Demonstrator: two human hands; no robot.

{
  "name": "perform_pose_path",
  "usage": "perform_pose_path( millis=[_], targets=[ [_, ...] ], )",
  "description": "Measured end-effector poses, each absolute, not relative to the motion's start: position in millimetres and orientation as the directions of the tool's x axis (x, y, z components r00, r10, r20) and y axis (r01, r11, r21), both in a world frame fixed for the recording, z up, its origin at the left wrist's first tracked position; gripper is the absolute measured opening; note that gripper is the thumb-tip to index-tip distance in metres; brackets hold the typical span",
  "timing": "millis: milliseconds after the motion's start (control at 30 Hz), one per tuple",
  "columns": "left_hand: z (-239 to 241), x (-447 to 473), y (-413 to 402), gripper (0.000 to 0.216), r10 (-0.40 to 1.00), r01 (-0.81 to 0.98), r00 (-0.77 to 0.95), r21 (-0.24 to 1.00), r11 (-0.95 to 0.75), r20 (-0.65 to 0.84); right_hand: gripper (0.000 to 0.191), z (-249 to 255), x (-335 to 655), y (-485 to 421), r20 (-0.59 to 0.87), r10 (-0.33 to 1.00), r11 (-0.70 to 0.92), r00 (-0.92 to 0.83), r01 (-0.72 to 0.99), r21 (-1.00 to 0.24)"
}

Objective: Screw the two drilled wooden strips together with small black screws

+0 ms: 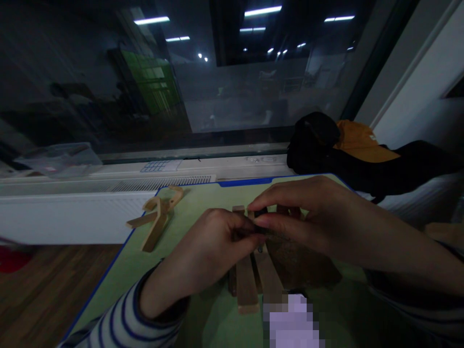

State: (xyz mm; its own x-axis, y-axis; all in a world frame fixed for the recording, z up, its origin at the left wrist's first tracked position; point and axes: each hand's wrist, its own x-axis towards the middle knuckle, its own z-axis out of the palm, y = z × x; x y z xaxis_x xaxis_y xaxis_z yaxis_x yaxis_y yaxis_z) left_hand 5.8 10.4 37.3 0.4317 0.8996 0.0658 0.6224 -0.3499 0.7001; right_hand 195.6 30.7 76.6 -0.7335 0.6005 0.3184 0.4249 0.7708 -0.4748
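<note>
My left hand [221,237] is closed over the upper part of two pale wooden strips, with thumb and fingers pinched near a small dark piece. One wooden strip [247,287] runs toward me beneath that hand; another wooden strip [268,273] lies beside it at a slight angle. My right hand [313,212] reaches in from the right, thumb and forefinger closed on the small dark piece [261,212], whose kind I cannot tell. A dark brown flat piece [306,263] lies below my right hand. What exactly my left fingertips grip is hidden.
On the green board [201,195] with a blue edge, a wooden clamp-like assembly [159,220] lies at the left. Behind stand a radiator [87,212] and a window sill [232,169]. A clear plastic box [65,159], a black bag [315,142] and an orange cap [362,140] sit there.
</note>
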Motion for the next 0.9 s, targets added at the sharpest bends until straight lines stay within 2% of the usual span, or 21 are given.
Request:
perform_pose_path(
  millis=[133, 333, 567, 900],
  targets=[
    [36.8, 4.7, 11.8, 0.019, 0.892, 0.585, 0.451, 0.756, -0.294, -0.002, 0.015, 74.7, 194.0, 30.6, 0.346, 0.612, 0.774, -0.711, 0.452, -0.443],
    [35.0, 1.8, 12.2, 0.020, 0.883, 0.573, 0.469, 0.772, -0.275, -0.033, 0.015, 73.3, 193.5, 30.1, 0.360, 0.601, 0.787, -0.714, 0.451, -0.421],
    [34.2, 0.8, 14.5, 0.020, 0.879, 0.550, 0.477, 0.783, -0.292, -0.007, 0.013, 76.5, 194.6, 27.9, 0.300, 0.622, 0.739, -0.723, 0.416, -0.529],
    [40.5, 6.9, 7.6, 0.022, 0.897, 0.691, 0.412, 0.587, -0.423, 0.162, 0.019, 77.3, 194.1, 29.0, 0.258, 0.634, 0.721, -0.729, 0.436, -0.539]
  ],
)
